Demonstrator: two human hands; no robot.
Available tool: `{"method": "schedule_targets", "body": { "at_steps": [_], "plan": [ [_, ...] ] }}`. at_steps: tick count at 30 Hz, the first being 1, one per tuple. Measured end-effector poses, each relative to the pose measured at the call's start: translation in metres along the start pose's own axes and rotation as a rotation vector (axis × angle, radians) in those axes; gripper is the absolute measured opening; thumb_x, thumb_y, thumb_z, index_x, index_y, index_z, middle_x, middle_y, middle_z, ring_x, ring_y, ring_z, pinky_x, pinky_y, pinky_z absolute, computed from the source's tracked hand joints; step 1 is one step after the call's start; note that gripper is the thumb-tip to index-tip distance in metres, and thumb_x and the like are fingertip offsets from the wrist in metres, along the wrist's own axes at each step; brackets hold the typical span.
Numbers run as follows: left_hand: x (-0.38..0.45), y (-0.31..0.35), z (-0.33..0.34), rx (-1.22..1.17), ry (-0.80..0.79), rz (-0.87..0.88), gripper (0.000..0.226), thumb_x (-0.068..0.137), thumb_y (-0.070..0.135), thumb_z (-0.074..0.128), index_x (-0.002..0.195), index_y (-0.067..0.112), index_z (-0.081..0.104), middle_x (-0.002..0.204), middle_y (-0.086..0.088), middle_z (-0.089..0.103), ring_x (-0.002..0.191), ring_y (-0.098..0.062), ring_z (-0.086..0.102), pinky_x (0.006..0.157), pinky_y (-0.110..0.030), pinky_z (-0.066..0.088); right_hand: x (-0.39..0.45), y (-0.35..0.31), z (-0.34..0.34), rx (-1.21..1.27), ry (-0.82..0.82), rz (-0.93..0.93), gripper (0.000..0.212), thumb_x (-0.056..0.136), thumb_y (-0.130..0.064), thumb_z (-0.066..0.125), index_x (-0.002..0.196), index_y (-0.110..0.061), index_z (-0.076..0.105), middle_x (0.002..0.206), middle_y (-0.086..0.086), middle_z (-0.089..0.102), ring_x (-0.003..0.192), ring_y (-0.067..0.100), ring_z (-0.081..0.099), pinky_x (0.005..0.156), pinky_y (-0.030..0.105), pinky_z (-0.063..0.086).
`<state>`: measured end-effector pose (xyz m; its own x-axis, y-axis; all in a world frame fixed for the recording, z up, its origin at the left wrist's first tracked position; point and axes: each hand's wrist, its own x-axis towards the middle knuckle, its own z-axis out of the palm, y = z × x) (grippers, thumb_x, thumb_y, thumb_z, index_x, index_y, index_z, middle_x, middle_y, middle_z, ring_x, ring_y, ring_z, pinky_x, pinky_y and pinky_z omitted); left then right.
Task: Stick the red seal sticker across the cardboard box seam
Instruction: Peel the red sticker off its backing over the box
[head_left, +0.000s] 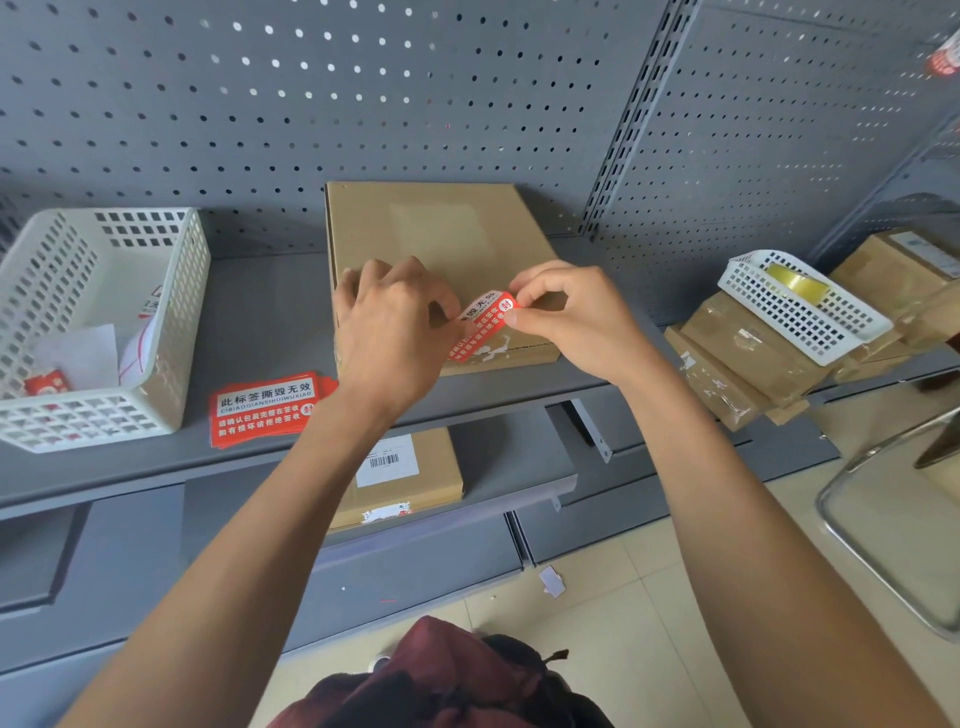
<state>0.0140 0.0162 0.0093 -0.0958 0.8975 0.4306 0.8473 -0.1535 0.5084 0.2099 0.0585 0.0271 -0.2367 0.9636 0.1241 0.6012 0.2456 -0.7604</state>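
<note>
At frame centre, both hands pinch red sticker (485, 322) over box (441, 234) front edge: left hand (389, 322) presses lower end down, right hand (566, 317) holds upper end raised; smoothing across seam remains.

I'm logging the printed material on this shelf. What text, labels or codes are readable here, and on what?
"此标签撕毁无效" and "CIBIAOQIANSIHUIWUXIAO": top of the sticker stack on the shelf.
Two white lines below on that stack: too blurred to quote reliably.
"毁无效" partly readable: red seal sticker held between left hand and right hand over the cardboard box.
Barcode, no readable digits: white label on the lower box.
</note>
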Motion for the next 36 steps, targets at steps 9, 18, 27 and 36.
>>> {"method": "schedule_targets", "body": {
  "at_steps": [9, 18, 27, 36],
  "plan": [
    [0.0, 0.001, 0.001, 0.008, 0.005, 0.005, 0.008, 0.079, 0.033, 0.08, 0.078, 0.026, 0.075, 0.094, 0.001, 0.066, 0.099, -0.031, 0.052, 0.101, -0.043, 0.028, -0.001, 0.002, 0.003, 0.028, 0.05, -0.019, 0.006, 0.079, -0.014, 0.08, 0.08, -0.01, 0.076, 0.107, -0.006, 0.073, 0.097, 0.002, 0.066, 0.079, 0.002, 0.041],
    [0.002, 0.001, -0.001, 0.007, -0.013, -0.003, 0.007, 0.079, 0.034, 0.08, 0.079, 0.028, 0.075, 0.094, 0.0, 0.064, 0.101, -0.031, 0.052, 0.103, -0.043, 0.027, 0.003, -0.001, -0.001, 0.127, 0.028, 0.029, 0.026, 0.075, -0.014, 0.082, 0.092, -0.017, 0.062, 0.105, -0.006, 0.075, 0.095, 0.01, 0.069, 0.082, 0.023, 0.053],
    [0.002, -0.001, 0.001, -0.001, -0.019, -0.01, 0.012, 0.077, 0.035, 0.081, 0.076, 0.026, 0.073, 0.091, -0.001, 0.062, 0.097, -0.032, 0.052, 0.101, -0.043, 0.03, 0.01, -0.02, 0.024, -0.098, -0.02, -0.081, 0.012, 0.075, -0.028, 0.079, 0.086, -0.021, 0.08, 0.102, -0.013, 0.069, 0.095, 0.009, 0.066, 0.09, 0.039, 0.051],
    [0.001, -0.001, 0.001, -0.013, -0.005, 0.006, 0.011, 0.079, 0.038, 0.081, 0.077, 0.03, 0.074, 0.09, 0.001, 0.062, 0.097, -0.03, 0.053, 0.102, -0.041, 0.031, 0.006, -0.007, 0.02, -0.077, 0.027, -0.138, 0.01, 0.083, -0.016, 0.078, 0.091, -0.009, 0.078, 0.108, -0.006, 0.07, 0.096, 0.003, 0.062, 0.082, 0.004, 0.038]
  ]
}}
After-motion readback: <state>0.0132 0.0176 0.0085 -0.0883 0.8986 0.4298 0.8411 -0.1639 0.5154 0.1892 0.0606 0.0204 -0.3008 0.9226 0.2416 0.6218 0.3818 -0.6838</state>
